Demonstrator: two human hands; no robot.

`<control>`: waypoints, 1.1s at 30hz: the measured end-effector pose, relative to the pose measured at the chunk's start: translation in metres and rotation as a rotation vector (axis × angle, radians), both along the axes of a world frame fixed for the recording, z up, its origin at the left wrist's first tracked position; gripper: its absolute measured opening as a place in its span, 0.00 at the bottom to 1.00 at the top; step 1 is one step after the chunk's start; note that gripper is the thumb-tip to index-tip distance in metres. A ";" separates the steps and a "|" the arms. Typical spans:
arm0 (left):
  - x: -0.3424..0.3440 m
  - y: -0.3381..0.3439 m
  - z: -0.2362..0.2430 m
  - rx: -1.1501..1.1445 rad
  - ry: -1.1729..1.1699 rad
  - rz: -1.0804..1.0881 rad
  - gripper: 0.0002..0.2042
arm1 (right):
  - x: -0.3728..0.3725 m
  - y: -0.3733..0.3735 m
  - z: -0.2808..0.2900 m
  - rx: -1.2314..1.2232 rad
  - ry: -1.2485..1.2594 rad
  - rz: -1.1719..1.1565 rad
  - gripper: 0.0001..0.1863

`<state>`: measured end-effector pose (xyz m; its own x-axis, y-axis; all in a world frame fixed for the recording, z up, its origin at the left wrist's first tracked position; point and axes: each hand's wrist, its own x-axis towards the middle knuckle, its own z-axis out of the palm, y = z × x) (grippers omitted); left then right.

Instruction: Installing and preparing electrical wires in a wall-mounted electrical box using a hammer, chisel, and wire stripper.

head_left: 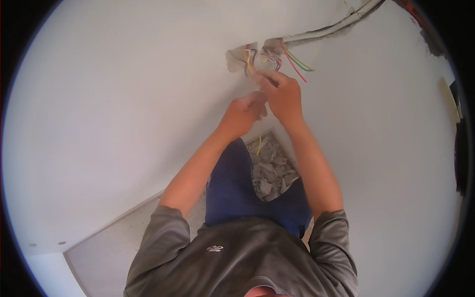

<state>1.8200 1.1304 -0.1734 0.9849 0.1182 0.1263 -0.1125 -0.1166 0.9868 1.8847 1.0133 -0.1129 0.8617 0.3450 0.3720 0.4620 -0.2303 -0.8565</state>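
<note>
Both my hands work close together just below two rough wall openings. My right hand (286,95) is closed, its fingertips pinched at the lower end of a yellow wire bundle (248,60) coming out of the left opening. Slightly lower, my left hand (242,115) is closed too, its fingers curled by my right hand. A thin yellow wire (260,143) hangs below the left hand; the grip on it is hidden by the fingers. Beside the right hand, white and dark wires (273,59) crowd the right opening. Loose red wire (296,69) and green wire (303,65) stick out to the right.
A pale conduit (336,27) runs in a cut channel up to the right. White walls (123,99) meet at the corner before me. Broken rubble (269,173) lies on the floor between my legs. Dark objects (461,153) stand at the far right edge.
</note>
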 end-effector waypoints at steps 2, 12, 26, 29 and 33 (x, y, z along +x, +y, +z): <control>-0.004 0.002 0.002 0.044 -0.034 0.031 0.14 | 0.003 0.000 0.004 -0.037 0.030 0.047 0.14; -0.017 0.017 0.027 0.226 0.043 0.163 0.14 | 0.006 0.001 0.013 0.072 0.286 0.208 0.12; 0.012 -0.017 0.041 -0.774 -0.073 0.353 0.11 | 0.010 -0.017 0.023 0.338 0.537 0.281 0.07; 0.015 -0.020 0.042 -0.821 -0.095 0.292 0.06 | 0.009 -0.019 0.027 0.299 0.562 0.276 0.09; 0.027 -0.010 0.022 -0.915 -0.129 0.186 0.07 | -0.002 -0.017 0.027 0.211 0.475 0.234 0.10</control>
<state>1.8470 1.1205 -0.1514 0.9250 0.3797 0.0134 -0.2850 0.6701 0.6853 1.8825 0.9962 -0.0864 0.8607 0.5072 0.0439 0.0327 0.0310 -0.9990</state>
